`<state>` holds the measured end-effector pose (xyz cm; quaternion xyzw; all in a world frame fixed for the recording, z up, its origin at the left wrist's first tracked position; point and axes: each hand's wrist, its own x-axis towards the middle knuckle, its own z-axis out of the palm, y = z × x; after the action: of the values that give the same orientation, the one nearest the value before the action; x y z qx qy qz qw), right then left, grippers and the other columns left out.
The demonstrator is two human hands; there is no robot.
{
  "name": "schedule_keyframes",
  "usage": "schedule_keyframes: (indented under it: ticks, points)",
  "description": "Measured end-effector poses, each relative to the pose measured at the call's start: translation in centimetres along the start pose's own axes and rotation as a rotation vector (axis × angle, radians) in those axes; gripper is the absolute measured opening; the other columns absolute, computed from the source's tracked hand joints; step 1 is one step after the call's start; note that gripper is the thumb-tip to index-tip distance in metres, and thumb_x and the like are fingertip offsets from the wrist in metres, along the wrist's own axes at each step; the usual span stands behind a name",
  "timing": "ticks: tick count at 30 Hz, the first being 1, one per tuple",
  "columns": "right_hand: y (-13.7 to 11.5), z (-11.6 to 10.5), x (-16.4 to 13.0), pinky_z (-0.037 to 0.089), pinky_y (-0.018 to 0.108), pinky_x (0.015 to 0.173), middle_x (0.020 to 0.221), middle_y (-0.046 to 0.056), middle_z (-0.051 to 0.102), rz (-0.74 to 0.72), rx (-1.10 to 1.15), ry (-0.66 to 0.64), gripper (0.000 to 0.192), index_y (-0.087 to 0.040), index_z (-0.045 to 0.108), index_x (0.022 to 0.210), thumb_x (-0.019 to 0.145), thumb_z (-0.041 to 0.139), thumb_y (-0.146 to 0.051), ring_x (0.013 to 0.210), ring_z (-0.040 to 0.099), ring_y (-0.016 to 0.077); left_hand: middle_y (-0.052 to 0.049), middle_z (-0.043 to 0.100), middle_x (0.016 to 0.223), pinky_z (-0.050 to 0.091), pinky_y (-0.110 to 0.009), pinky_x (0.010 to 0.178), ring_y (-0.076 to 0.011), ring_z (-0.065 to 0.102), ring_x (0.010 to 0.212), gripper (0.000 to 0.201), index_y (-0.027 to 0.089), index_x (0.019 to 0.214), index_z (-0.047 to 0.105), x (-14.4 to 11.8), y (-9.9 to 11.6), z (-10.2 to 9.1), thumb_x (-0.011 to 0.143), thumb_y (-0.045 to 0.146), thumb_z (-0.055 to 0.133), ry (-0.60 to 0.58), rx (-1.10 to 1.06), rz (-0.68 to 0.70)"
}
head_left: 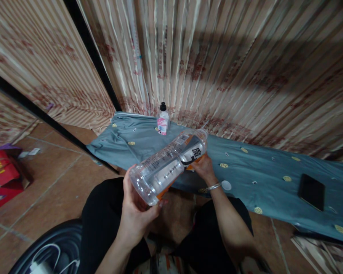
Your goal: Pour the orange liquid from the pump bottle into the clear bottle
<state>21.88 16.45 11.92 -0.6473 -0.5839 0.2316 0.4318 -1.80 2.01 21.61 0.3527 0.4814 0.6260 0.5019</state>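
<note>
A large clear plastic bottle (167, 167) with an orange and silver label lies tilted across my two hands, its base low on the left and its neck up toward the right. My left hand (137, 213) is closed around the base. Behind the neck end, my right hand (204, 169) grips the bottle, its fingers partly hidden by it. The neck opening points away from me and is hard to make out. Just beyond stands a small clear bottle (162, 122) with a pink label and black cap, upright. Close to my right wrist lies a white round cap (226, 185).
A blue patterned cloth (268, 167) covers the long low surface, with a black phone (311, 192) on its right part. Striped curtains (217, 57) hang behind. Black poles (94, 57) stand at left. A red box (5, 179) and a black round stool (54, 247) are on the left.
</note>
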Motion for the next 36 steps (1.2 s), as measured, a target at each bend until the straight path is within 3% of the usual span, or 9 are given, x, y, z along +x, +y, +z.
schedule_keyframes:
  ticks: [4, 10, 16, 24, 36]
  points:
    - [0.1, 0.1, 0.0, 0.064, 0.048, 0.096, 0.119, 0.016, 0.082, 0.014, -0.001, 0.002, 0.075, -0.019, 0.061, 0.133, 0.069, 0.081, -0.050, 0.109, 0.080, 0.0373, -0.015, 0.057, 0.154, 0.066, -0.045, 0.099, -0.0442, 0.057, 0.146, 0.107, 0.030, 0.150, 0.045, 0.1, -0.5, -0.2, 0.059, 0.031, 0.101, -0.002, -0.008, 0.017]
    - [0.2, 0.1, 0.1, 0.064, 0.050, 0.096, 0.120, 0.016, 0.082, -0.009, -0.008, 0.007, 0.075, -0.019, 0.060, 0.134, 0.069, 0.080, -0.051, 0.111, 0.079, 0.0373, -0.016, 0.055, 0.155, 0.070, -0.036, 0.076, -0.0462, 0.060, 0.141, 0.108, 0.030, 0.150, 0.045, 0.0, -0.3, -0.1, 0.058, 0.029, 0.101, -0.004, -0.007, 0.006]
    - [-0.1, 0.1, 0.0, 0.064, 0.049, 0.095, 0.119, 0.014, 0.082, -0.017, -0.004, 0.028, 0.069, -0.021, 0.061, 0.129, 0.069, 0.080, -0.049, 0.109, 0.080, 0.0355, -0.017, 0.053, 0.158, 0.069, -0.030, 0.066, -0.0458, 0.064, 0.137, 0.106, 0.031, 0.151, 0.045, -0.1, -0.2, -0.1, 0.059, 0.026, 0.099, 0.006, -0.007, -0.028]
    - [-0.1, 0.1, 0.0, 0.065, 0.048, 0.093, 0.115, 0.014, 0.083, 0.004, -0.010, 0.024, 0.070, -0.020, 0.061, 0.129, 0.069, 0.080, -0.049, 0.106, 0.080, 0.0348, -0.015, 0.056, 0.155, 0.069, -0.032, 0.070, -0.0432, 0.067, 0.133, 0.108, 0.033, 0.152, 0.045, 0.4, -2.0, -0.9, 0.059, 0.029, 0.100, -0.025, -0.015, 0.048]
    - [0.6, -0.3, 0.3, 0.064, 0.050, 0.097, 0.125, 0.013, 0.080, 0.005, -0.022, -0.030, 0.077, -0.023, 0.060, 0.133, 0.065, 0.086, -0.050, 0.114, 0.077, 0.0372, -0.016, 0.051, 0.159, 0.070, -0.038, 0.080, -0.0446, 0.060, 0.141, 0.108, 0.033, 0.150, 0.044, 0.7, -2.0, -0.9, 0.059, 0.032, 0.102, -0.046, -0.019, 0.050]
